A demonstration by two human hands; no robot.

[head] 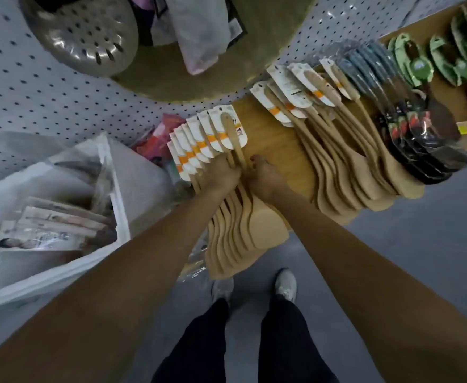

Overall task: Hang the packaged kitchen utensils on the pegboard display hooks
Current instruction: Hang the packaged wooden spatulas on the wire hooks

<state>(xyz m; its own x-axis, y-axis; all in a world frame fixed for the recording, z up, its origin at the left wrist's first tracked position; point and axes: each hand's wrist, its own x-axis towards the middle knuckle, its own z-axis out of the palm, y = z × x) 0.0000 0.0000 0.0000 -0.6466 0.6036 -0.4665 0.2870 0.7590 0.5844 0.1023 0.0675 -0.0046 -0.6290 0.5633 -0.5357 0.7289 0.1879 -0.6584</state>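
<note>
No text, brand, number or sign is legible. The white header cards (228, 131) on the wooden spatulas carry an orange band, small dark print and a small figure graphic; the print is too blurred to read. The second row of cards (295, 89) shows the same unreadable print. The packets in the white bin (47, 230) bear a printed picture only. A yellow tag (464, 129) on the cardboard box is illegible.

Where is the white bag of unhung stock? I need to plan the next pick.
In the head view, the white bag sits at the lower left, below the pegboard and left of the wooden spatulas the left hand grips.
</note>
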